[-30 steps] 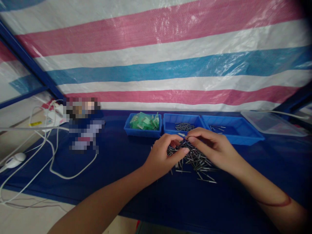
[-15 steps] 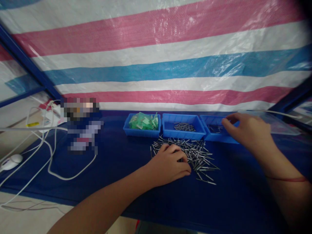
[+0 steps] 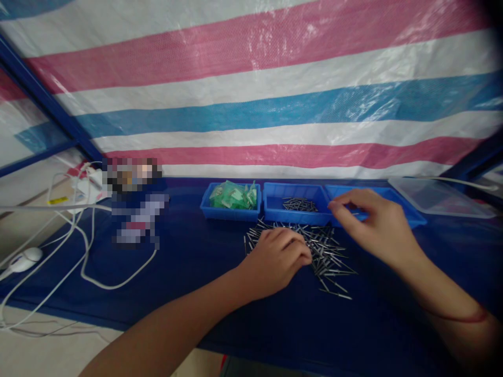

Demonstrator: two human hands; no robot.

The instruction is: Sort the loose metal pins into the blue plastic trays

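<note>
A loose pile of thin metal pins that look like blind rivets [image 3: 328,256] lies on the dark blue table [image 3: 188,283]. My left hand [image 3: 277,259] rests over the left side of this pile, fingers curled in; whatever they grip is hidden. My right hand [image 3: 377,225] hovers in front of the right blue bin [image 3: 408,209], thumb and forefinger tips pinched together near its left end. Anything between those tips is too small to make out. Similar pins lie in the middle blue bin [image 3: 296,215]. My right hand covers much of the right bin's inside.
A left blue bin [image 3: 230,213] holds green plastic packets [image 3: 232,196]. A clear plastic lid [image 3: 444,199] lies at the back right. White cables [image 3: 84,251] and a white mouse-like object [image 3: 25,259] are on the left. A striped tarp [image 3: 251,115] hangs behind.
My right hand has moved left and slightly down, from over the right bin toward its left end. My left hand has curled its fingers in and lifted slightly at the pile.
</note>
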